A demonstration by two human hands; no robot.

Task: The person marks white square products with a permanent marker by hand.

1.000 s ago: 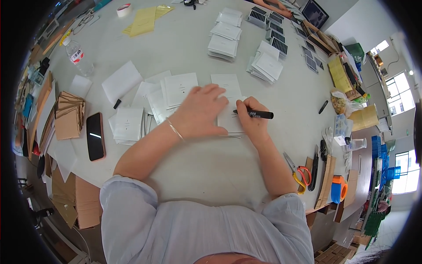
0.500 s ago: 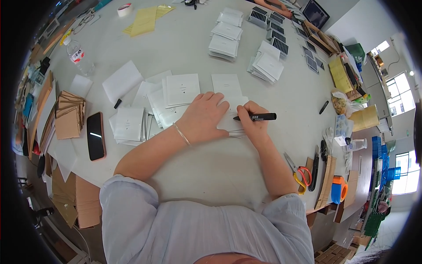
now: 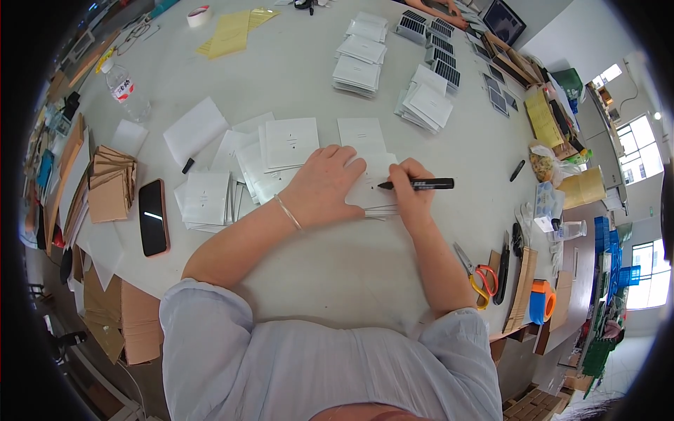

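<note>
My left hand lies with its fingers spread across a small stack of white square cards, pressing on its left side. Between the fingers of my right hand is a black marker, its tip pointing left just over the top card. Whether the tip touches the card I cannot tell. Small dark marks show on that card. Another white card lies against the stack's far edge. Left of my left hand, overlapping white cards with dark marks are spread out, and a thicker pile sits nearer the phone.
A phone and brown cardboard pieces lie at the left, near a plastic bottle. Scissors and a black cutter rest at the right. Farther back stand card piles and dark-striped panels; another person's arm shows.
My right hand has moved slightly right with the marker, drawing its tip away from my left fingers and uncovering more of the top card. My left hand stays in place.
</note>
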